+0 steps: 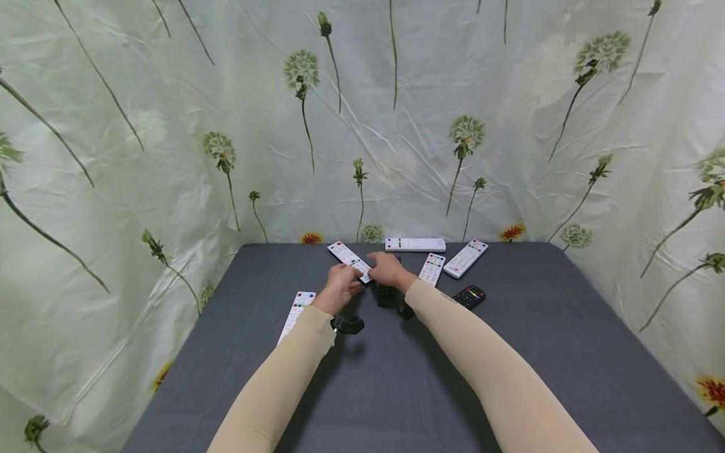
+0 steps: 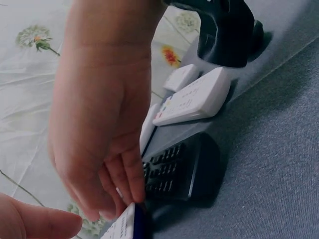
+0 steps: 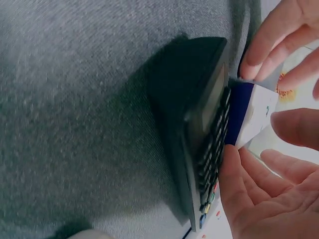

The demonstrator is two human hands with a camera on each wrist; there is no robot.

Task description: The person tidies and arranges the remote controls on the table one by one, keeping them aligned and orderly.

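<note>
A slim white remote control with a dark blue underside (image 1: pixel 347 255) lies slanted near the table's back edge, between both hands. My left hand (image 1: pixel 340 286) is at its near end, fingers relaxed; in the right wrist view, left fingertips (image 3: pixel 251 69) hover by the remote's end (image 3: pixel 256 114). My right hand (image 1: pixel 389 270) reaches across from the other side. Its fingertips (image 3: pixel 231 152) touch the remote's side, the thumb standing apart. Right beside them lies a black remote control (image 3: pixel 199 134), partly covered by the right hand in the head view.
A white remote (image 1: pixel 294 311) lies partly under the left forearm. Right of the hands are white remotes (image 1: pixel 415 245), (image 1: pixel 466 258), another white remote (image 1: pixel 432 267) and a black remote (image 1: pixel 470 296). A flowered curtain (image 1: pixel 362 126) hangs behind the dark grey table (image 1: pixel 385 390).
</note>
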